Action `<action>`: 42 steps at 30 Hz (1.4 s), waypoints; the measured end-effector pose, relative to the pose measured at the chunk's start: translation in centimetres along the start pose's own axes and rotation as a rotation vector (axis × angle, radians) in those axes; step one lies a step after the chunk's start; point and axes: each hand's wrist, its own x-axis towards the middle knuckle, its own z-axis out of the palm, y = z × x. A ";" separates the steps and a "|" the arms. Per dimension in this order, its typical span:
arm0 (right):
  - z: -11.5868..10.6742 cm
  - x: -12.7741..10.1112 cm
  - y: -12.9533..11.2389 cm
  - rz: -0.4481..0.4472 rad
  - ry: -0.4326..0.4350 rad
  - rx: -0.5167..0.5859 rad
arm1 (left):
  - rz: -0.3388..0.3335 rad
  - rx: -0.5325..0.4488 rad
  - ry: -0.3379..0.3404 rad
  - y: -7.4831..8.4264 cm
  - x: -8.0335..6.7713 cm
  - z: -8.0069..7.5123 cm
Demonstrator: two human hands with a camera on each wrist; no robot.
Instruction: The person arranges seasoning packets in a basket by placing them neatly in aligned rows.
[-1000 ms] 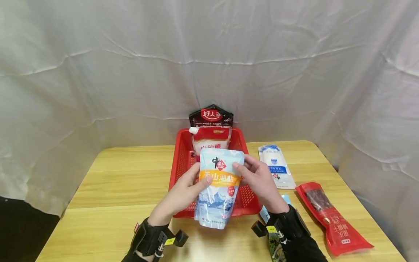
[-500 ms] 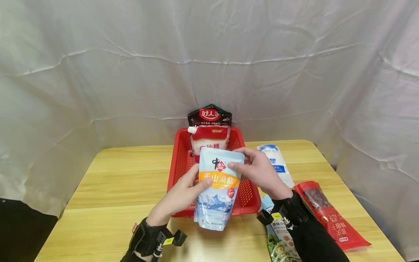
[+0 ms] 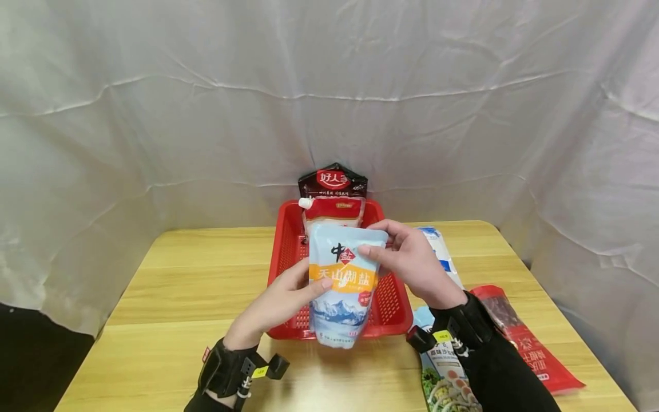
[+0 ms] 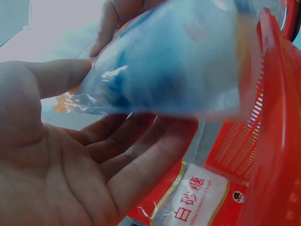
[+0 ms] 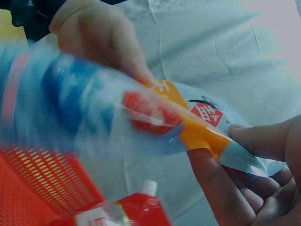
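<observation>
A person stands at a wooden table (image 3: 170, 286) draped behind with white cloth (image 3: 206, 114), holding a pale blue bag of salt (image 3: 342, 283) upright in the air with both hands, just above the near edge of a red basket (image 3: 280, 274). The left hand (image 3: 280, 300) cups the bag from its left side — thumb across the orange band on the front, fingers curled round the back, as the left wrist view shows. The right hand (image 3: 409, 260) pinches the bag's top right corner between thumb and fingertips; the right wrist view shows that corner caught against the fingers (image 5: 263, 141). The bag's lower end hangs over the basket's front rim. Inside the basket, toward the back, a white and red pouch of sugar (image 3: 332, 209) with a small white spout stands upright, and a dark brown packet (image 3: 333, 182) stands behind it. On the table to the right lie a white and blue packet (image 3: 440, 252), partly hidden by the right hand, and a long red packet (image 3: 520, 337) near the table's right edge. A printed packet showing food (image 3: 445, 383) lies beside the right sleeve.
</observation>
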 end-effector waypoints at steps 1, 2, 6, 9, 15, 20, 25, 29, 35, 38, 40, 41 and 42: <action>0.0 0.0 -0.2 -0.014 0.004 -0.007 | 0.013 0.027 0.013 0.0 0.0 -0.1; 0.1 0.1 -0.4 -0.028 0.006 -0.010 | 0.018 0.039 0.025 0.0 0.0 -0.2; 0.2 0.5 -0.8 -0.081 0.019 -0.039 | 0.020 0.091 0.077 -0.1 0.1 -0.4; 0.3 0.9 -0.8 -0.117 0.040 -0.078 | 0.003 0.110 0.115 -0.3 0.1 -0.6; 0.6 2.1 -0.4 -0.198 0.094 -0.164 | 0.002 0.091 0.179 -0.5 -0.1 -1.8; 0.8 3.4 0.6 -0.196 0.125 -0.152 | 0.000 0.160 0.283 -0.9 -0.3 -3.1; 0.8 4.7 1.7 -0.148 0.144 -0.103 | -0.056 0.263 0.410 -1.9 -0.5 -4.8; 0.9 5.7 2.8 -0.119 0.139 -0.034 | -0.132 0.311 0.455 -2.9 -0.5 -6.1; 1.3 7.0 4.3 -0.057 0.121 0.068 | -0.252 0.326 0.401 -4.2 -0.1 -7.0; 1.4 7.7 5.1 0.002 0.096 0.123 | -0.282 0.286 0.367 -4.9 0.1 -7.1; 1.4 8.0 5.5 0.042 0.085 0.157 | -0.286 0.249 0.347 -5.3 0.2 -7.1; 1.4 8.2 5.7 0.059 0.080 0.172 | -0.284 0.228 0.336 -5.5 0.3 -7.0; 1.4 8.5 5.9 0.080 0.078 0.183 | -0.277 0.208 0.323 -5.6 0.3 -7.0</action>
